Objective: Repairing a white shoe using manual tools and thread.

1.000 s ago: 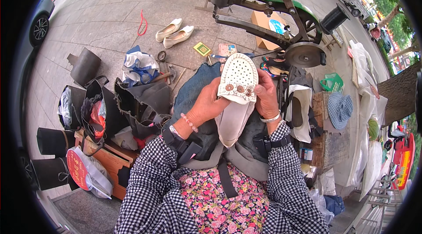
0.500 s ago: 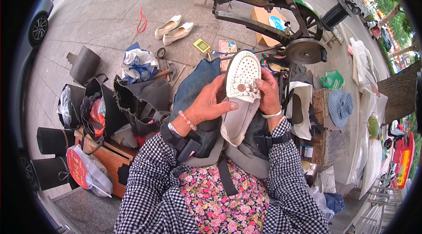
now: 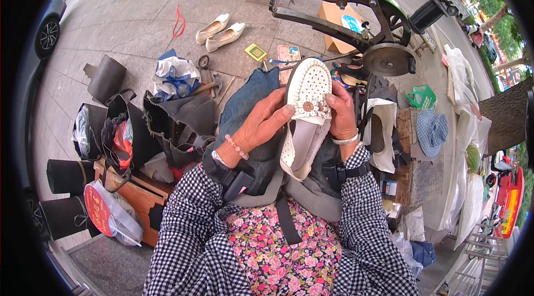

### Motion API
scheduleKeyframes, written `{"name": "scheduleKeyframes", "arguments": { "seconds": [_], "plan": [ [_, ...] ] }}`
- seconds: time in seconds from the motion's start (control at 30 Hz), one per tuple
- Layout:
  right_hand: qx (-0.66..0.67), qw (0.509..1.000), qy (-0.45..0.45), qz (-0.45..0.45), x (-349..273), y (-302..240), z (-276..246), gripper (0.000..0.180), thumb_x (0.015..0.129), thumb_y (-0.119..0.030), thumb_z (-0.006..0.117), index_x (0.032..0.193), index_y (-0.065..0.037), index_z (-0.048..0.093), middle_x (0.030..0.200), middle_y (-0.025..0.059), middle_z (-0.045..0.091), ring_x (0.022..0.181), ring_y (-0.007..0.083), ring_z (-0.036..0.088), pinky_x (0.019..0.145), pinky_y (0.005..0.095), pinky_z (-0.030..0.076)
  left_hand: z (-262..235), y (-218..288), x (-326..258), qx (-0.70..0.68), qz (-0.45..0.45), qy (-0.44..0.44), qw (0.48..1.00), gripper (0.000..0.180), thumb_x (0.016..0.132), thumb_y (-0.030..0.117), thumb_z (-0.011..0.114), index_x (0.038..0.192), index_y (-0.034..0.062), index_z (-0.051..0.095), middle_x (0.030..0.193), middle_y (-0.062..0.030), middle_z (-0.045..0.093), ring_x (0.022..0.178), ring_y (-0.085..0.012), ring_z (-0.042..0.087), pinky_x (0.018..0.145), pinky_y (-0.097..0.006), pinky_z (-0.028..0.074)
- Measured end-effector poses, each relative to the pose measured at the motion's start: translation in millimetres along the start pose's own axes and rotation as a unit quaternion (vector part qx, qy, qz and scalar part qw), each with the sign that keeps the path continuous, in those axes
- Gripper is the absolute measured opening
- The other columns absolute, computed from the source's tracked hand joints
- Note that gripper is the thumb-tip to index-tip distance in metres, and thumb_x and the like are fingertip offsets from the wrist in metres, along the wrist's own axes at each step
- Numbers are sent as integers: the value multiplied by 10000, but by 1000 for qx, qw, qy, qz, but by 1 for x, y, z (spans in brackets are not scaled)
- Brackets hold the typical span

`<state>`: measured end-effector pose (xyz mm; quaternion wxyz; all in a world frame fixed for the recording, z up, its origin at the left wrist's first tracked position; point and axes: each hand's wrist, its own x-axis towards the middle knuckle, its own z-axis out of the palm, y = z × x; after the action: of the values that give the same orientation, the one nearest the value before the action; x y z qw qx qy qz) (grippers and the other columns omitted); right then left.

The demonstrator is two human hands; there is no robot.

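Above my lap I hold a white shoe (image 3: 309,87) with its toe pointing away from me. Its upper has small punched holes, and flower trims sit near the opening. My left hand (image 3: 266,121) grips the left side, its thumb tip by the flower trim. On the right side my right hand (image 3: 342,113) is closed round the shoe, its thumb close to the trim on that side. Most of the fingers of both hands are hidden behind the shoe. Dark blue denim (image 3: 250,107) lies over my left leg under the shoe.
A hand-cranked sewing machine (image 3: 334,23) stands ahead to the right. A pair of cream shoes (image 3: 225,36) rests on the paving beyond. Open dark bags (image 3: 181,118) and a wooden box (image 3: 139,199) are at my left. A blue hat (image 3: 431,132) lies to the right.
My left thumb has moved from the shoe's opening up toward the flower trim. The shoe has risen slightly and is tilted a little differently. Both hands still hold it.
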<state>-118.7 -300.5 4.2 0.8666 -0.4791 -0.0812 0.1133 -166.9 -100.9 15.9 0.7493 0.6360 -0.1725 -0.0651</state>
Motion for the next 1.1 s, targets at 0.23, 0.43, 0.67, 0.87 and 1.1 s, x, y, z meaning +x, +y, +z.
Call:
{"name": "scheduleKeyframes", "arguments": {
  "seconds": [0.23, 0.43, 0.67, 0.87, 1.1],
  "plan": [
    [-2, 1000, 3, 3, 0, 0, -2, 402, 767, -27, 549, 1156, 57, 490, 1067, 107, 587, 944, 158, 573, 846, 286, 458, -1, -3, 1, -4, -5, 1, 1000, 537, 881, 377, 467, 1249, -8, 392, 931, -25, 529, 621, -56, 437, 500, -191, 353],
    [11, 1000, 0, -1, 0, 2, -1, 409, 774, -23, 541, 1167, 64, 473, 1084, 118, 575, 953, 166, 573, 853, 293, 460, -4, -6, 0, 43, 18, 9, 999, 531, 889, 383, 457, 1237, -15, 404, 911, -28, 535, 598, -57, 441, 489, -189, 354],
    [22, 1000, -13, -6, 0, 1, 0, 411, 780, -27, 557, 1169, 68, 466, 1086, 128, 573, 964, 177, 570, 862, 304, 459, -6, -6, 0, 77, 17, 19, 997, 538, 898, 391, 436, 1243, -21, 402, 908, -45, 541, 586, -63, 453, 485, -188, 362],
    [26, 999, -18, -16, -2, 0, -2, 432, 771, -31, 588, 1173, 66, 464, 1086, 130, 574, 968, 178, 569, 865, 307, 458, -4, 0, 0, 78, 12, 7, 997, 486, 911, 325, 422, 1217, -52, 417, 1131, -155, 517, 1014, -206, 500, 873, -292, 388],
    [37, 999, -29, -22, -2, 3, -3, 439, 767, -30, 610, 1174, 56, 470, 1085, 121, 579, 966, 178, 571, 864, 303, 457, -6, -1, -1, 68, -26, 2, 997, 477, 912, 306, 414, 1232, -47, 403, 1129, -156, 518, 1013, -197, 499, 859, -286, 394]
  ]
}}
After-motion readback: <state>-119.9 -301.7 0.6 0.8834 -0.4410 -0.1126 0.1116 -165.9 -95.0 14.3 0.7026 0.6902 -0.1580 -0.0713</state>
